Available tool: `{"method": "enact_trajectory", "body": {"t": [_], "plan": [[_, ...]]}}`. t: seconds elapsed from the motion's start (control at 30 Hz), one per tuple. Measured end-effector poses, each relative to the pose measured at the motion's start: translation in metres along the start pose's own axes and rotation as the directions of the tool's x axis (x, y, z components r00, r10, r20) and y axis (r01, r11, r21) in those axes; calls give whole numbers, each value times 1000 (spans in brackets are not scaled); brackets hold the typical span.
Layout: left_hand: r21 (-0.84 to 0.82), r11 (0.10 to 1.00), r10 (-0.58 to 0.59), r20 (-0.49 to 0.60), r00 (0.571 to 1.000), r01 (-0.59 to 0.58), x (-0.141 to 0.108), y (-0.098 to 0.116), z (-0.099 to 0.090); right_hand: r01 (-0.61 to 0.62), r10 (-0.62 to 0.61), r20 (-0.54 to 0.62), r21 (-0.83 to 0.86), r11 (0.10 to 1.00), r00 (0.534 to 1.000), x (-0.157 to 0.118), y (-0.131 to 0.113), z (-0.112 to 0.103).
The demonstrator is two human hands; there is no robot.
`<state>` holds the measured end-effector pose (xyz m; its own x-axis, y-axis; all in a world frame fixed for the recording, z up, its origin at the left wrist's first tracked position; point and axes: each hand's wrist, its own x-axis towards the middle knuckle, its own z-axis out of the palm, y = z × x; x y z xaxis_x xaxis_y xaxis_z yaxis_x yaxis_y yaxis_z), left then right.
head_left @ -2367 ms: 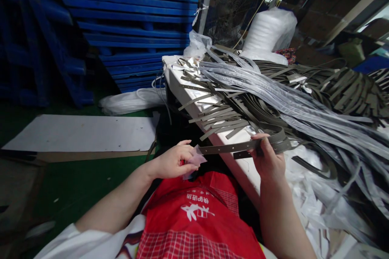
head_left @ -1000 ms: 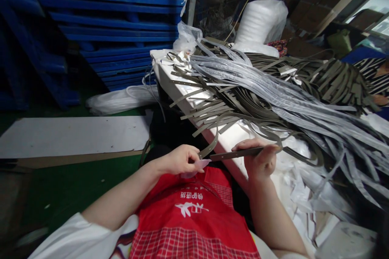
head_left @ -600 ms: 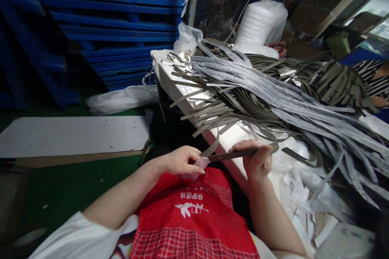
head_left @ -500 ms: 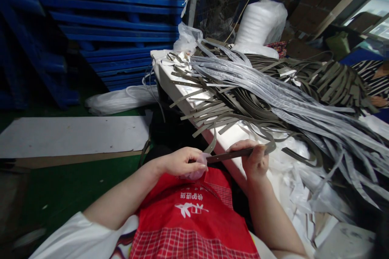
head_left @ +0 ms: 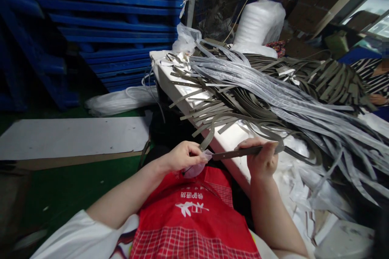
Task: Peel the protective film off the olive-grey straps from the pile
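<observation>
I have one strap (head_left: 240, 153) pinched in my right hand (head_left: 261, 158), held level over my lap at the table (head_left: 225, 139) edge, while my left hand (head_left: 181, 157) is closed on a pale cloth (head_left: 197, 166) at the strap's near end. By my reckoning this strap is only mid-handling. The heap (head_left: 267, 93) of straps on the table looks untouched.

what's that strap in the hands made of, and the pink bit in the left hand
The strap looks like matte olive-grey leather or faux leather: thin, punched with holes, curling limply at its end. The pink bit in the left hand looks like soft cloth or thin film; too crumpled to tell. The right hand pinches the strap.
</observation>
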<state>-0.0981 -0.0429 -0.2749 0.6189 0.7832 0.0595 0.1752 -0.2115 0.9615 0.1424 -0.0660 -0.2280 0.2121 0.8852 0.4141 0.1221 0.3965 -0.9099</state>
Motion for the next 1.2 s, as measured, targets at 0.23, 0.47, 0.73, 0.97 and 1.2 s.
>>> {"method": "enact_trajectory", "body": {"t": [0.23,0.47,0.73,0.97,1.2], "plan": [[-28,999,-21,88,996,23,0,2,4,41,-41,-4,-18,999,999,-1,5,2],[147,976,136,157,978,-159,-1,16,2,-33,65,221,-147,989,973,-5,2,3],[313,931,197,2,980,-188,7,20,26,-51,156,367,-279,959,917,-9,32,32],[243,961,143,-12,990,-135,2,22,24,-609,522,522,-5,793,675,-9,40,40],[-24,998,-57,-263,963,53,-2,15,26,-514,377,483,188,837,790,-17,38,46]]}}
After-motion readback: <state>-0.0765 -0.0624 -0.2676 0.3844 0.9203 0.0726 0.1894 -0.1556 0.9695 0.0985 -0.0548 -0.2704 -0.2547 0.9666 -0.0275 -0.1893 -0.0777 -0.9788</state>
